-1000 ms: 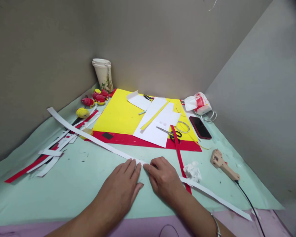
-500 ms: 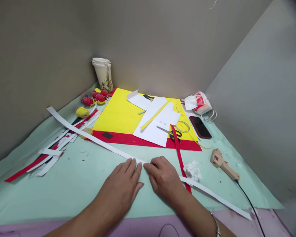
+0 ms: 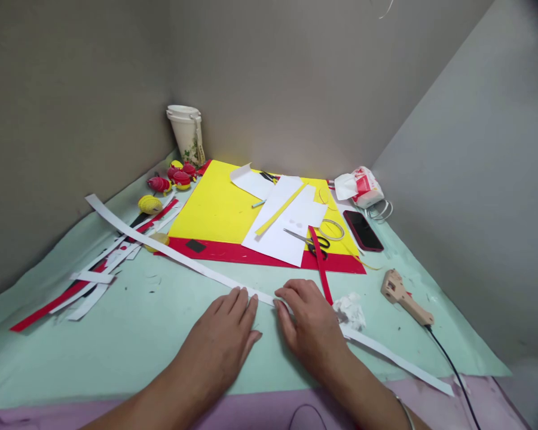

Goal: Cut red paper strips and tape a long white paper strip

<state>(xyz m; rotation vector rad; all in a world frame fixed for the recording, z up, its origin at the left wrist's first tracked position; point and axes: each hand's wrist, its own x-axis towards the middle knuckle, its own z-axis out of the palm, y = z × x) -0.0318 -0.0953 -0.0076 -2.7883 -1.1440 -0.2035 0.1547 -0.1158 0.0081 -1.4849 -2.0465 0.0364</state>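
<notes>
A long white paper strip (image 3: 192, 264) runs slantwise across the green table cover, from far left to near right. My left hand (image 3: 222, 334) lies flat and open, its outstretched fingertips pressing on the strip near its middle. Just to the right, my right hand (image 3: 311, 322) is closed, with thumb and index finger pinching the same strip; its other fingers are bent. Part of the strip is hidden beneath this hand. Beyond the right hand lies a red paper strip (image 3: 321, 269), its near end covered, next to a crumpled white tissue (image 3: 349, 310).
Yellow card (image 3: 206, 203) lies at the back, with white sheets and scissors (image 3: 316, 243) on top. A phone (image 3: 363, 230) and a glue gun (image 3: 406, 298) with a cord are on the right. Cut strips (image 3: 85, 283), red-and-yellow paper shapes (image 3: 182, 178) and a white cup (image 3: 187, 134) occupy the left.
My right hand has slid rightward along the white strip, away from the left hand, and its thumb and index finger are now more visible. The left hand keeps its place.
</notes>
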